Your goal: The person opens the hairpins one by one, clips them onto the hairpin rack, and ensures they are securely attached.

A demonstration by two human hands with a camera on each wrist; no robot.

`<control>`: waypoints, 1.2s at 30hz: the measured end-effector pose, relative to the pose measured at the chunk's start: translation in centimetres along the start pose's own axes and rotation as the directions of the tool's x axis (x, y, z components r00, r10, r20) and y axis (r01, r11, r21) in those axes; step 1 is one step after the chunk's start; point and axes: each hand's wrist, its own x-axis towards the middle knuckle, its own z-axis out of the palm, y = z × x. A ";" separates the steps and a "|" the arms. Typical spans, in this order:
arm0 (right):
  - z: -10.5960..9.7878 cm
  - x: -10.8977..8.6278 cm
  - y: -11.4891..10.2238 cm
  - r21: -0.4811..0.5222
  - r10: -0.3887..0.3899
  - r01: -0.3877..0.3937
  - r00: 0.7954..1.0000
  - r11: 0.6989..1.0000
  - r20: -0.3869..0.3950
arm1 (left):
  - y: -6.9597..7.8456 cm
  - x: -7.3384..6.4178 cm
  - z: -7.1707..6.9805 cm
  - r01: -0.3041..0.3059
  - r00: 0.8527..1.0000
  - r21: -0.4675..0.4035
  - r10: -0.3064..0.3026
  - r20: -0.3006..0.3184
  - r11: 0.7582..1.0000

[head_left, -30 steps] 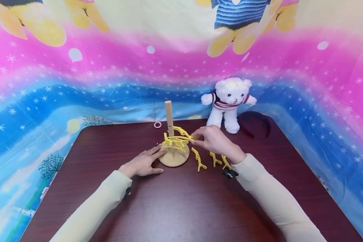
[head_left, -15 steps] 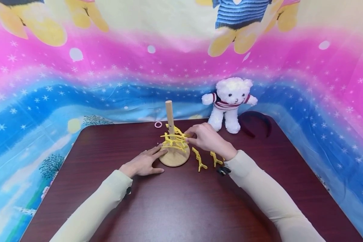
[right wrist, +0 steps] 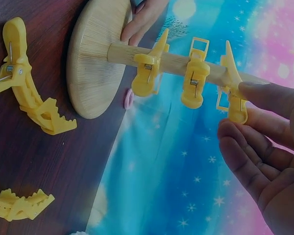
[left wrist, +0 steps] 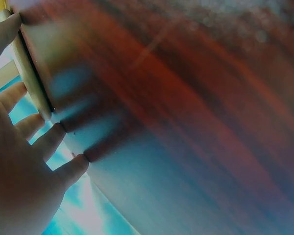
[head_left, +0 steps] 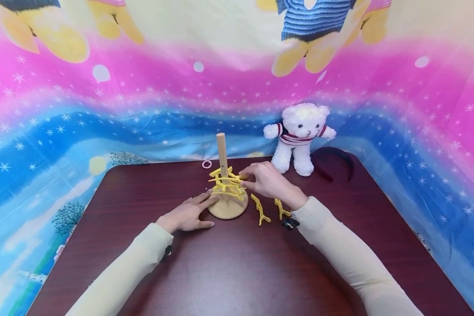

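Note:
A wooden stand has a round base (head_left: 228,211) and an upright post (head_left: 222,151). My left hand (head_left: 189,213) lies at the base's left side, fingers spread and fairly straight; the left wrist view shows fingertips at the base's rim (left wrist: 32,78). With thumb and fingers, my right hand (head_left: 271,179) pinches the handle end of a yellow alligator hair clip (right wrist: 233,88), which sits at the post. Between that clip and the base, a middle hair clip (right wrist: 193,81) and a lower hair clip (right wrist: 148,73) are on the post.
Two loose yellow hair clips lie right of the stand, the nearer hair clip (head_left: 260,210) and another hair clip (head_left: 281,209). Behind stand a pink ring (head_left: 207,164), a white teddy bear (head_left: 303,131) and a dark headband (head_left: 349,164). A printed cloth (head_left: 162,105) surrounds the table.
My right hand has moved left, bringing the pinched hair clip to the post. A third loose hair clip on the table is now hidden behind the right wrist. The left hand has stayed still.

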 end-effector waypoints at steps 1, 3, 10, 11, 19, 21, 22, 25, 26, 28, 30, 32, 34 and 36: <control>0.0 0.0 0.0 0.003 0.003 -0.003 1.000 1.000 0.001 | 0.0 0.0 0.0 0.002 1.000 -0.001 -0.002 0.001 1.000; 0.1 0.1 0.1 0.007 0.010 -0.010 1.000 1.000 0.002 | 0.0 0.0 0.0 0.003 1.000 -0.003 -0.003 0.002 1.000; 0.3 0.1 0.3 0.017 0.048 -0.048 0.999 0.999 -0.001 | -0.1 0.0 0.0 -0.005 1.000 0.002 0.005 -0.001 1.000; 0.4 0.1 0.4 0.023 0.051 -0.051 0.999 0.998 -0.002 | -0.1 0.0 0.0 -0.006 1.000 0.004 0.006 -0.001 1.000; 0.7 0.0 0.6 0.032 0.058 -0.058 0.998 0.998 -0.002 | 0.0 0.0 -0.1 0.002 1.000 -0.007 -0.002 0.011 1.000; 0.8 0.0 0.7 0.031 0.057 -0.057 0.998 0.998 -0.003 | 0.0 0.0 -0.1 0.005 1.000 -0.008 -0.004 0.015 1.000; 0.9 0.0 0.7 0.030 0.057 -0.057 0.998 0.998 -0.001 | 0.0 0.0 -0.1 0.005 1.000 -0.009 -0.005 0.016 1.000; 0.9 0.0 0.8 0.033 0.069 -0.069 0.998 0.997 0.010 | 0.1 -0.1 -0.1 0.003 1.000 -0.009 -0.003 0.015 1.000; 0.9 0.0 0.8 0.035 0.075 -0.075 0.997 0.997 0.015 | 0.1 -0.1 -0.1 0.003 1.000 -0.010 -0.003 0.016 1.000; 0.8 -0.2 0.9 0.042 0.086 -0.086 0.996 0.995 0.024 | 0.0 -0.1 -0.1 0.001 1.000 -0.010 -0.001 0.016 1.000; 0.6 -0.4 1.0 0.044 0.097 -0.099 0.995 0.994 0.030 | 0.0 -0.1 -0.1 0.000 1.000 -0.008 0.000 0.017 1.000; 0.4 -0.8 1.2 0.041 0.103 -0.104 0.994 0.994 0.028 | 0.0 -0.1 -0.1 -0.001 1.000 -0.005 0.001 0.018 1.000; 0.2 -1.2 1.4 0.033 0.107 -0.108 0.994 0.994 0.024 | -0.1 0.0 0.0 -0.002 1.000 -0.003 0.002 0.017 1.000; 0.0 -1.7 1.7 0.028 0.116 -0.117 0.993 0.993 0.019 | -0.1 0.0 0.0 -0.002 1.000 -0.004 0.003 0.017 1.000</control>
